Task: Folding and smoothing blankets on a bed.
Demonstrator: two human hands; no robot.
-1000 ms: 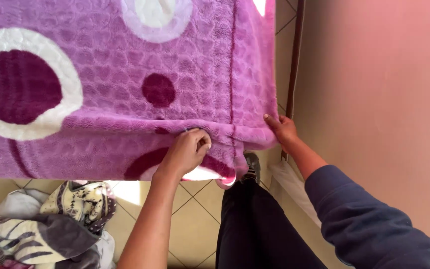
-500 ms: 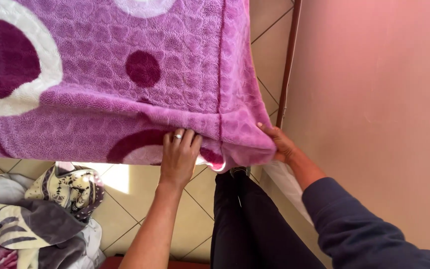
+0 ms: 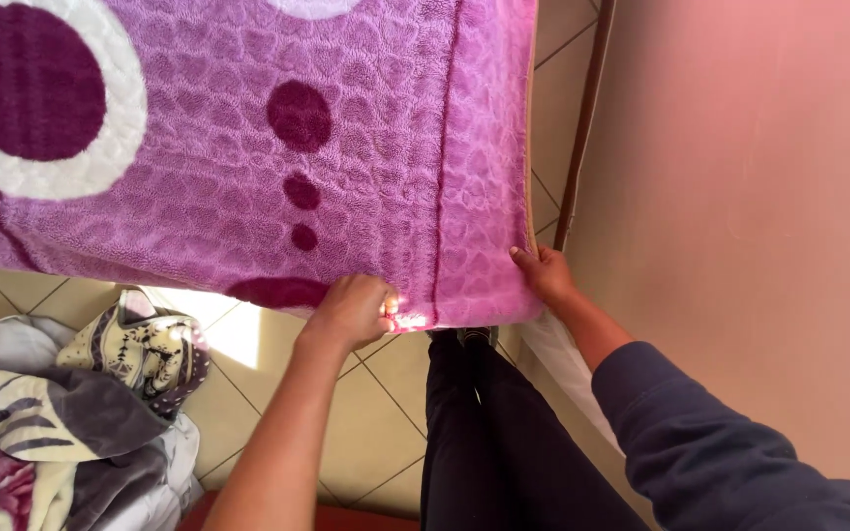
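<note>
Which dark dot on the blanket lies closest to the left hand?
The half-hidden dark patch at the blanket's lower edge, just beside the left hand; the three round dots sit higher up.

Right hand (image 3: 546, 275): navy sleeve (image 3: 730, 442) behind the wrist. Left hand (image 3: 354, 310): forearm bare (no sleeve visible). Dark trousers (image 3: 504, 442) below both.

no packages, labels, signs or screens show anywhere in this view.
</note>
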